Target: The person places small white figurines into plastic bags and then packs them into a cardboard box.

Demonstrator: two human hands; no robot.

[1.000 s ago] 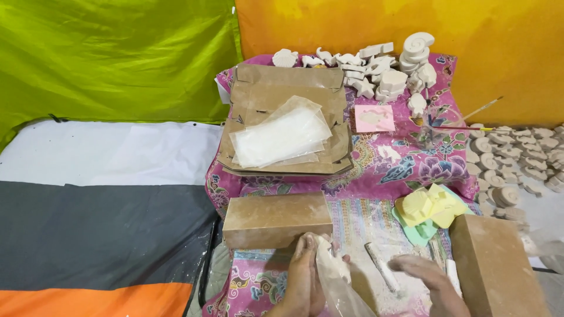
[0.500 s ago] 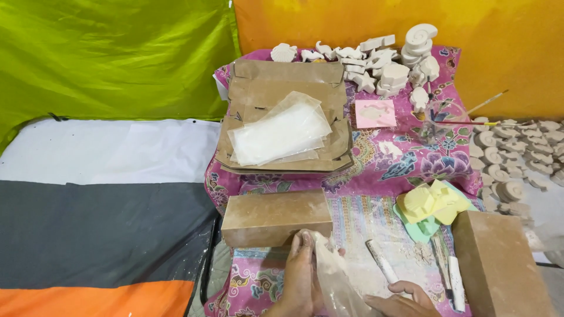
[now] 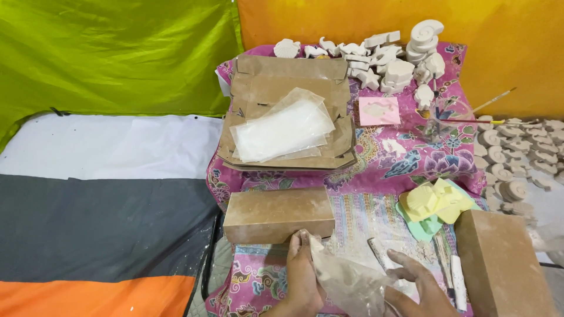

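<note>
My left hand (image 3: 301,276) grips the upper edge of a dusty clear plastic bag (image 3: 346,280) at the bottom middle of the view. Just right of the bag, my right hand (image 3: 414,287) hovers with its fingers spread and nothing in them. A brown block (image 3: 277,214) lies flat directly beyond my left hand. A second brown block (image 3: 504,264) stands to the right of my right hand. Between them, thin white sticks (image 3: 380,253) lie on the patterned cloth (image 3: 376,158).
A stack of flattened brown cardboard boxes (image 3: 288,105) carries clear plastic bags (image 3: 282,126). White plaster figures (image 3: 399,58) crowd the far edge, and more lie at right (image 3: 517,158). Yellow and green moulds (image 3: 435,202), a pink square (image 3: 379,110) and paintbrushes (image 3: 476,117) are nearby.
My right hand has come up beside the bag with its fingers spread. My left hand keeps its hold on the bag's top edge. The view has shifted slightly.
</note>
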